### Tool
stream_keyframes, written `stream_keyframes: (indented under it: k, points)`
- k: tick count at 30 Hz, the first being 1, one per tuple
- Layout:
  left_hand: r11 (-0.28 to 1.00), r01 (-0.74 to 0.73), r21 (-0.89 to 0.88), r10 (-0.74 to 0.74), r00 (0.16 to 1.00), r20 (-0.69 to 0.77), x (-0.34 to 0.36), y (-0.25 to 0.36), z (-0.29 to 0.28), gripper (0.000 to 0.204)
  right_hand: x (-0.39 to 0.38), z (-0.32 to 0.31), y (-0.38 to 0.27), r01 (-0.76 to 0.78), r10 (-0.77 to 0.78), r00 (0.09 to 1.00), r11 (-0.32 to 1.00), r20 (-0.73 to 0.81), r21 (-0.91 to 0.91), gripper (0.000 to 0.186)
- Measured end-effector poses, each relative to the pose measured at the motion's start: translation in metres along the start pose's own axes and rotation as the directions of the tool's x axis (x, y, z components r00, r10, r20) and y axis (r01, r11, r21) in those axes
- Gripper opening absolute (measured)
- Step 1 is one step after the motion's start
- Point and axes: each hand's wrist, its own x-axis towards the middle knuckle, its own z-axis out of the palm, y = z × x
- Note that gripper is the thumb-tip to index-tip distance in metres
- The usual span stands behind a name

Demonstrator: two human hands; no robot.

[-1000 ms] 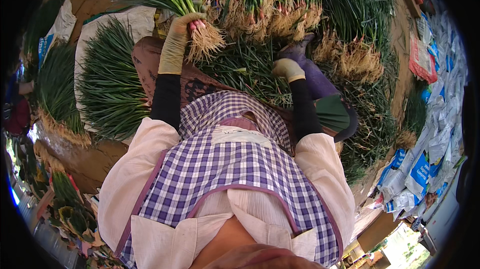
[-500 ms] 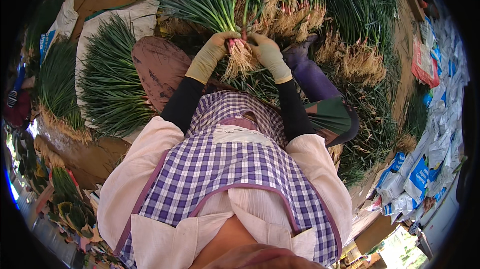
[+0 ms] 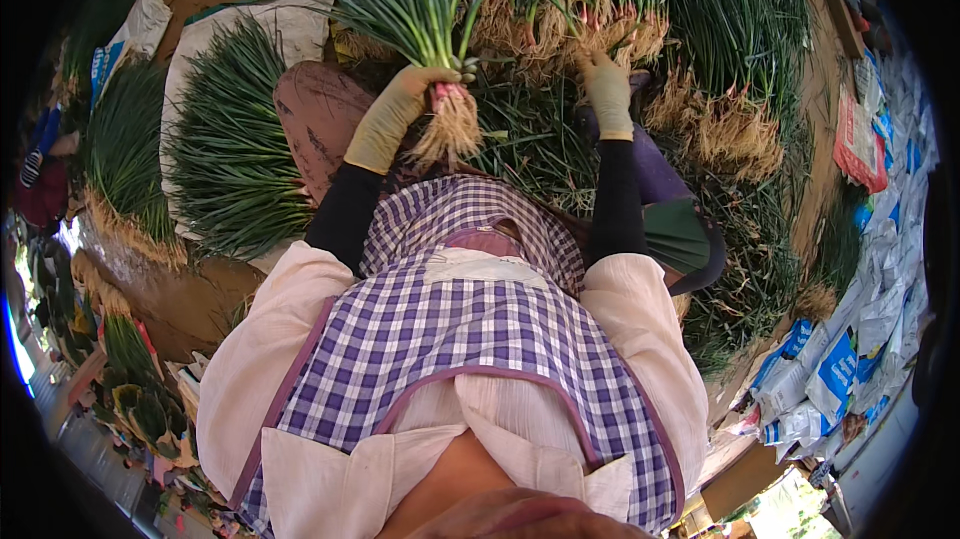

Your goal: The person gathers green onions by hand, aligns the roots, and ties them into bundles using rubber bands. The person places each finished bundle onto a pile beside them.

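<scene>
In front of me my left hand (image 3: 405, 109), in a pale yellow-green glove, is closed around a bunch of spring onions (image 3: 432, 24). Their pink bulbs and stringy tan roots hang below the fist, and the green leaves fan out away from me. My right hand (image 3: 606, 94), gloved the same way, is stretched forward to the root ends of a row of spring onions (image 3: 600, 9) lying ahead. Its fingertips are partly lost among the roots, so I cannot make out any grip there.
Another heap of spring onions (image 3: 745, 39) lies to the right. More lie at the left on a white sheet (image 3: 205, 44). Loose green trimmings (image 3: 545, 144) cover the ground between my legs. White and blue plastic bags (image 3: 835, 369) pile up at far right. Another person (image 3: 45, 179) is at far left.
My right hand has left the bunch and moved right and forward to the row of spring onions. My left hand has shifted slightly left, still gripping the bunch.
</scene>
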Motion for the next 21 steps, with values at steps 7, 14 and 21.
stream_keyframes:
  k: [7,14,21]
  points:
    - [0.97,0.095,-0.222,-0.072,0.991,0.109,0.043,-0.04,0.033,0.022,-0.08,0.034,-0.077,0.301,-0.263,0.93,0.945,0.258,-0.124,0.026]
    - [0.96,0.105,-0.261,-0.07,0.988,0.14,0.029,-0.037,0.018,0.023,-0.039,0.052,-0.061,-0.578,-0.311,0.734,0.179,0.603,0.796,0.035]
    - [0.964,0.153,-0.217,-0.17,0.983,-0.063,0.016,-0.041,0.016,0.008,-0.019,0.065,-0.137,0.003,-0.012,0.997,0.994,0.082,0.108,0.034]
